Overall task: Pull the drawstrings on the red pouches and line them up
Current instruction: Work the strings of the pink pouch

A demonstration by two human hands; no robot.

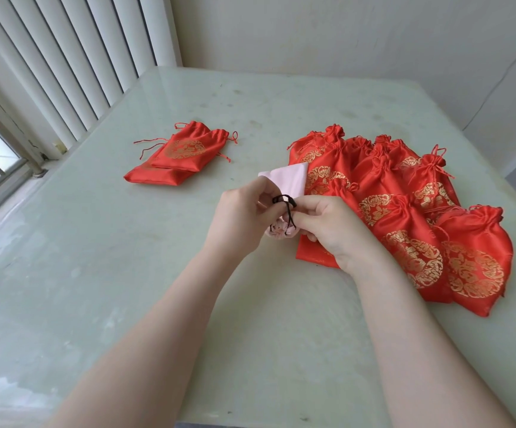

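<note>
Head view: a pink pouch [290,180] is held above the desk [127,273] between both hands. The left hand [241,217] has its grip curled round the pouch's gathered neck; the right hand [327,227] is pinched on the black drawstring [284,200], looped w/ a strand hanging down between the two grips. The neck below the hands looks bunched shut.

The task's things lie in two groups. Right of the hands, a spread of cinched red pouches [405,217] w/ gold medallions is fanned in overlapping rows, necks drawn tight. Far left, well apart, two flat red pouches [173,159] are stacked, mouths only partly gathered, red cords trailing loose on the desk.

Risks, as judged: the pouch in hand is pink, not red, so effort may be spent off-task. If the cord is pulled unevenly, the loop could knot or slip out of the channel. The right wrist sits over the near edge of the fanned row, so a wide pull could drag those pouches out of line. The loose cords on the left pair could snag when lifted.

Contents: nothing can be seen inside any pouch; the left pair look flat, prob. empty. The cinched ones cannot be told.
</note>
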